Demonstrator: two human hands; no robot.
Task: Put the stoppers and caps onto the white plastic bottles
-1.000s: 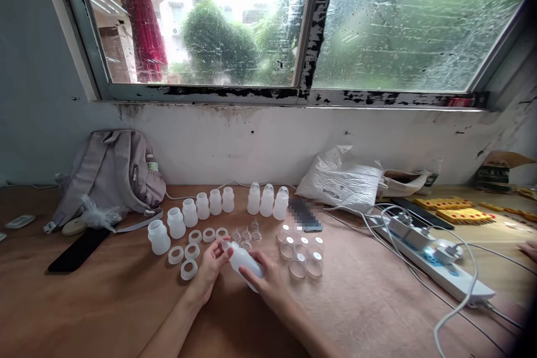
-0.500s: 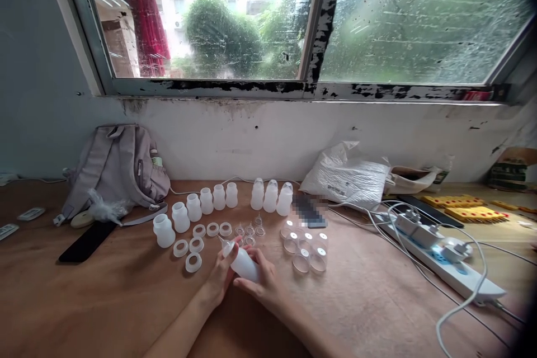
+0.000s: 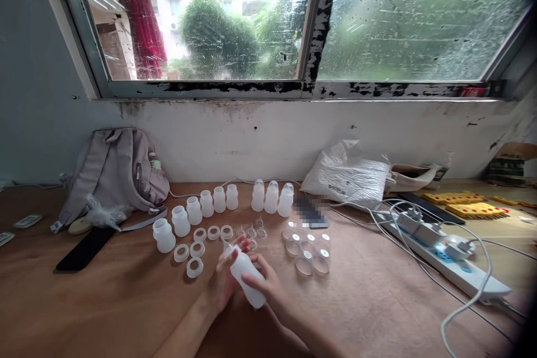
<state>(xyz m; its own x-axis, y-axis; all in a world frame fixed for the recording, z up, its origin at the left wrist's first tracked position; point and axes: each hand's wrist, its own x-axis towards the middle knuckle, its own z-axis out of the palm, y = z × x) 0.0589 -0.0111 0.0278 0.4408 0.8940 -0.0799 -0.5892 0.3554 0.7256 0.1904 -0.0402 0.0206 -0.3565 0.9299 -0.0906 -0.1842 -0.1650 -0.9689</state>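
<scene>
A white translucent baby bottle (image 3: pixel 244 273), with a clear teat at its upper left end, lies tilted between my hands just above the table. My left hand (image 3: pixel 221 279) is closed round its collar end, thumb on top and fingertips showing behind. Along the body, my right hand (image 3: pixel 272 286) grips with thumb and fingers. Beyond them lie clear teats (image 3: pixel 250 232) and several white collar rings (image 3: pixel 197 248). Open bottles (image 3: pixel 180 221) stand in a curved row at the left. Three capped bottles (image 3: pixel 272 198) stand farther back, and clear round caps (image 3: pixel 304 262) lie to the right.
A grey backpack (image 3: pixel 115 170) and a black phone (image 3: pixel 86 248) are on the left. Another phone (image 3: pixel 311 213) and a silver plastic bag (image 3: pixel 348 176) sit at the back. A white power strip (image 3: pixel 457 263) with loose cables lies at the right, near yellow parts (image 3: pixel 478 210).
The bottle has turned so its base points lower and nearer me, showing more of its body. My left fingers have opened out somewhat behind the collar; my right hand has shifted along the body.
</scene>
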